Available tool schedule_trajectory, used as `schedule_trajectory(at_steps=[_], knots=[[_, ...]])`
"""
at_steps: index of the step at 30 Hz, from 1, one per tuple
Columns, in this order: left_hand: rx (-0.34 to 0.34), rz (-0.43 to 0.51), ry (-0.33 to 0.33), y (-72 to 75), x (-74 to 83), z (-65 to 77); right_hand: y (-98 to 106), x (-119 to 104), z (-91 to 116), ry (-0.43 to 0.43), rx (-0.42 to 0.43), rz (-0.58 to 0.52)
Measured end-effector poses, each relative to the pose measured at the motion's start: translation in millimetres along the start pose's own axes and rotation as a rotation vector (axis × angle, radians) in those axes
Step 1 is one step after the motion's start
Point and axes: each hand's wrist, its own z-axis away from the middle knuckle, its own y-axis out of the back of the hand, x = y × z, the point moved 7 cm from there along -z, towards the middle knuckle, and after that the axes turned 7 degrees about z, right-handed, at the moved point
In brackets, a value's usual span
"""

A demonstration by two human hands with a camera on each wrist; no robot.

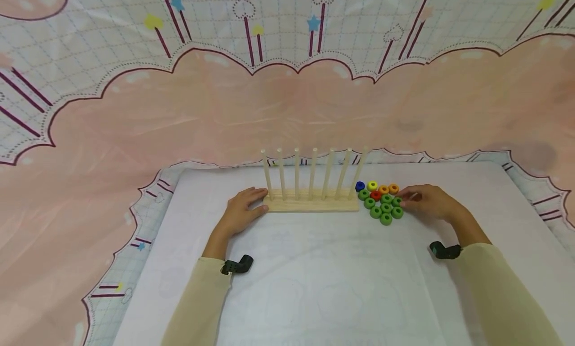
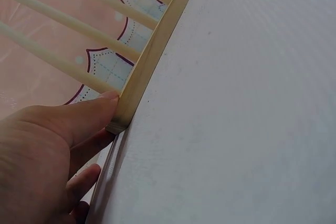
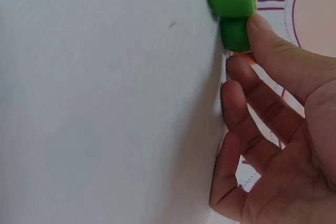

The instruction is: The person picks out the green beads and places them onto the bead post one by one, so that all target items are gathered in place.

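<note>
A pale wooden peg rack (image 1: 313,204), a flat base with several upright pegs, stands on the white table. At its left end my left hand (image 1: 242,212) grips the base, thumb at the front corner; the left wrist view shows the thumb on the base (image 2: 137,90) and a finger behind its end. My right hand (image 1: 429,202) rests beside a cluster of beads right of the rack. Its thumb touches a green bead (image 3: 236,34), the other fingers loosely bent. Several green beads (image 1: 386,207) lie with a red bead (image 1: 375,195), a blue bead (image 1: 360,186), a yellow bead (image 1: 372,185) and two orange beads (image 1: 393,188).
The white tabletop (image 1: 323,286) stretches in front of the rack and beads. Behind and around it hangs a pink and white patterned cloth (image 1: 269,111). Each wrist carries a small black camera, the left camera (image 1: 237,264) and the right camera (image 1: 444,250).
</note>
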Motion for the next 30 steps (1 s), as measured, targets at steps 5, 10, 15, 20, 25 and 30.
schedule_trajectory(at_steps=[5, 10, 15, 20, 25, 30], knots=[[-0.010, -0.002, -0.016, -1.9, 1.5, 1.9, -1.9, 2.6, 4.1, -0.007, 0.013, 0.016], [-0.014, -0.009, -0.030, -3.3, 4.0, 4.0, -2.0, 2.2, 6.5, -0.009, 0.032, 0.027], [-0.006, -0.024, -0.047, -3.1, 3.4, 3.4, -0.3, -0.6, 8.5, -0.014, 0.061, 0.022], [-0.013, -0.027, -0.044, -3.3, 1.3, 2.4, 0.0, -1.9, 10.6, -0.020, 0.077, 0.016], [-0.014, -0.034, -0.048, -2.2, 0.8, 0.9, 3.7, -5.2, 13.4, -0.012, 0.109, 0.009], [-0.010, -0.026, -0.056, -2.1, 1.3, -0.1, 10.9, -10.9, 17.6, 0.016, 0.159, 0.005]])
